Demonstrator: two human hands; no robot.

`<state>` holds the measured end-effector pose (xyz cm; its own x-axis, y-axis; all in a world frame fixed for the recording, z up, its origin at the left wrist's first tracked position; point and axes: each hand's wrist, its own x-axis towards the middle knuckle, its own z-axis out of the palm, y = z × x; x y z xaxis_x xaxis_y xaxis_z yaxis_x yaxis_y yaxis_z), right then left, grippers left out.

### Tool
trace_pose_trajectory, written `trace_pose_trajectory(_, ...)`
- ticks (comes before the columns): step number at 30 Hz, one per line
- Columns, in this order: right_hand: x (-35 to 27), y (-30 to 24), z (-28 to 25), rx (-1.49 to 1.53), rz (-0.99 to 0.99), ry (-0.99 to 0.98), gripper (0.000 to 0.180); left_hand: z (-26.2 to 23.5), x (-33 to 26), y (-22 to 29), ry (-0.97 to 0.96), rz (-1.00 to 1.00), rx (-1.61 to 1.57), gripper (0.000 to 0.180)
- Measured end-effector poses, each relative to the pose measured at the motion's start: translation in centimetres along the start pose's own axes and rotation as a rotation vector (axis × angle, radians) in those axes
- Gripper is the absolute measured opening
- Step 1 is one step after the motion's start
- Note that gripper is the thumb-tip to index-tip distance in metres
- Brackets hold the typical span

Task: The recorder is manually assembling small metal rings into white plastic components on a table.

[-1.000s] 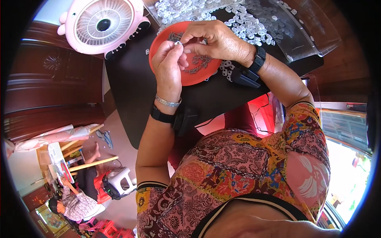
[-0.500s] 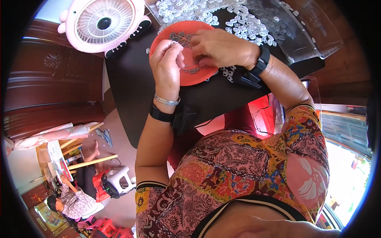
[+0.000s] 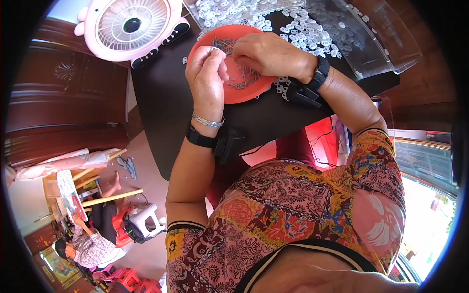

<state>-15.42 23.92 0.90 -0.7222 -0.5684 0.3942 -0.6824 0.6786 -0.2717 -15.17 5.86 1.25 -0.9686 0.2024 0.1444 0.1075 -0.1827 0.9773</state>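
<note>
A shallow orange-red bowl (image 3: 234, 96) rests on the dark table, holding many small grey metal pieces (image 3: 244, 80) that look like pins or screws. My left hand (image 3: 207, 73) is over the bowl's left side, its fingers curled and pinched. A small white piece (image 3: 215, 49) shows at the fingertips, too small to make out well. Over the right side, my right hand (image 3: 273, 56) has its fingers bent down and drawn together, close to the left fingertips. Whatever it holds is hidden behind the fingers.
Many white plastic pieces (image 3: 308, 36) lie spread beyond the bowl, with more in a clear tray (image 3: 359, 73) at the right. A pink fan (image 3: 132, 27) stands at the far left of the black table (image 3: 161, 117). Another person (image 3: 95, 246) sits at lower left.
My right hand has lifted slightly away from the near grey pieces, so more of them show. My left hand keeps its pinch. The whole view has shifted a little.
</note>
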Motion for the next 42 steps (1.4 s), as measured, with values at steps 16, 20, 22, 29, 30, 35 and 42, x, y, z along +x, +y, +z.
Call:
trace_pose_trajectory(16,0.4,0.2,-0.3,0.151,0.152,0.09,0.014,0.3,0.0,0.2,0.004,-0.008,0.02,0.016)
trace_pose_trajectory(20,0.6,0.4,-1.3,0.309,0.323,0.035,0.021,0.2,0.0,-0.1,-0.009,-0.007,0.019,0.017)
trace_pose_trajectory(22,0.5,1.1,-0.8,0.476,0.335,0.049,0.022,0.2,0.0,-0.2,-0.012,0.002,0.023,0.017)
trace_pose_trajectory(29,0.5,1.2,-0.5,0.949,0.331,0.066,0.017,0.1,0.0,-0.3,-0.016,-0.002,0.035,0.018)
trace_pose_trajectory(30,0.5,1.1,-0.6,0.948,0.328,0.069,0.017,0.0,0.0,-0.3,-0.03,-0.009,0.03,0.017)
trace_pose_trajectory(35,0.4,1.2,-0.6,0.933,0.328,0.004,0.017,0.5,-0.1,-0.6,-0.046,0.076,0.069,0.012)
trace_pose_trajectory(42,0.5,0.3,-1.3,0.783,0.302,-0.064,0.017,0.3,0.1,-1.0,-0.182,0.118,0.175,0.013)
